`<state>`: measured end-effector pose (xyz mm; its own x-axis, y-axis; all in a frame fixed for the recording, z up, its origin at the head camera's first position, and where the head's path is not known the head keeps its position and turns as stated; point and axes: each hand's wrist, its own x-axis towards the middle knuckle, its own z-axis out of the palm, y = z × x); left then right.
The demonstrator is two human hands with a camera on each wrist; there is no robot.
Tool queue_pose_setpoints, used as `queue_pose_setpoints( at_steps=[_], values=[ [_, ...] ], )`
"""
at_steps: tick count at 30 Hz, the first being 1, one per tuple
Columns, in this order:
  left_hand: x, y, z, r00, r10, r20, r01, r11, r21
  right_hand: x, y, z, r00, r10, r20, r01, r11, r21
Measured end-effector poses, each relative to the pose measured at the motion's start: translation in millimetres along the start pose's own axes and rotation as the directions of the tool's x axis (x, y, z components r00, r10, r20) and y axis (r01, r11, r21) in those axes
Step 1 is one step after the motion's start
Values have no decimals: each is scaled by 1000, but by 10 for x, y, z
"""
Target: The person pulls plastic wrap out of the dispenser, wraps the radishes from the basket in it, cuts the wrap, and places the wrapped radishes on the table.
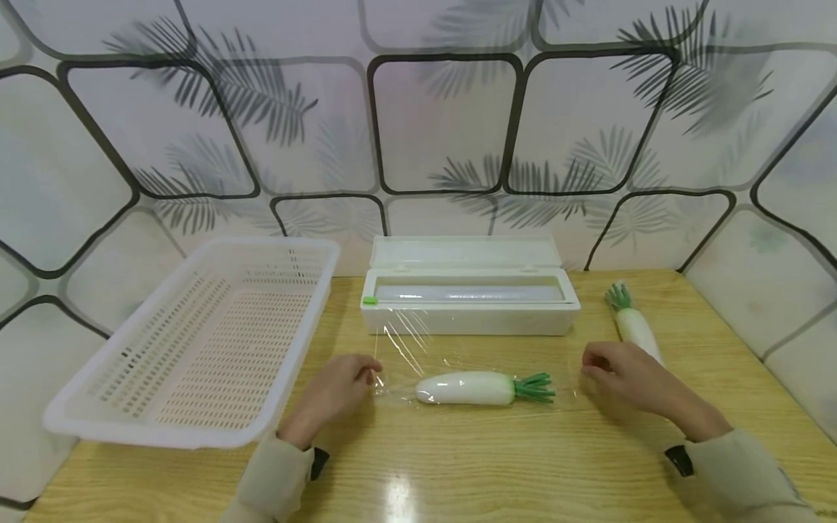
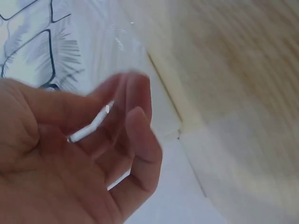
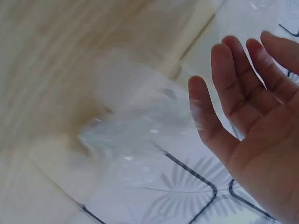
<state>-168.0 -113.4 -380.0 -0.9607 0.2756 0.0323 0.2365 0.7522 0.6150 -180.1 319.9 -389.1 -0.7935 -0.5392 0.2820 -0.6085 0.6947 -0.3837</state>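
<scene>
A white radish (image 1: 466, 388) with green stalks lies on the table under a sheet of clear cling film (image 1: 400, 341). The film comes forward from a white cling film dispenser (image 1: 471, 319), whose lid stands up. At the film's left edge, my left hand (image 1: 343, 385) pinches it between thumb and fingers. In the left wrist view, this hand (image 2: 93, 140) has bent fingers. My right hand (image 1: 624, 374) is beyond the stalks, in front of a second radish (image 1: 637, 330), partly hiding it. Its fingers (image 3: 219, 70) are spread and loosely bent in the right wrist view.
To the left stands a white plastic basket (image 1: 282, 396) with slotted walls and bottom. A green slider (image 1: 370, 300) sits at the left end of the dispenser's front edge. Patterned wall covering (image 1: 445, 123) closes off the back and sides of the wooden table (image 1: 497, 465).
</scene>
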Motion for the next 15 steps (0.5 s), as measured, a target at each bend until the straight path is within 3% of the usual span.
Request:
queue_pose_setpoints(
  at_steps=[3, 5, 6, 8, 10, 12, 14, 15],
  values=[
    [-20, 69, -3, 996, 60, -67, -58, 998, 38, -2, -111, -2, 993, -55, -101, 49, 996, -69],
    [-39, 135, 9, 979, 165, -122, -150, 981, 122, 7, -206, 33, 976, -146, -161, 125, 983, -135],
    [-50, 171, 20, 963, 234, -133, -212, 964, 161, 12, -261, 57, 962, -199, -187, 168, 972, -167],
    [-73, 233, 47, 912, 393, -117, -358, 903, 238, 26, -367, 112, 928, -306, -210, 259, 940, -223],
    [-102, 286, 92, 847, 528, -55, -487, 814, 317, 34, -458, 167, 900, -387, -201, 330, 906, -267],
    [-126, 325, 152, 788, 615, 23, -578, 727, 370, 22, -540, 212, 889, -426, -169, 369, 884, -285],
    [-154, 347, 212, 755, 650, 88, -619, 663, 421, -4, -590, 252, 888, -443, -120, 395, 871, -291],
    [-165, 353, 239, 748, 654, 113, -626, 640, 445, -19, -605, 271, 891, -444, -96, 401, 867, -296]
  ],
)
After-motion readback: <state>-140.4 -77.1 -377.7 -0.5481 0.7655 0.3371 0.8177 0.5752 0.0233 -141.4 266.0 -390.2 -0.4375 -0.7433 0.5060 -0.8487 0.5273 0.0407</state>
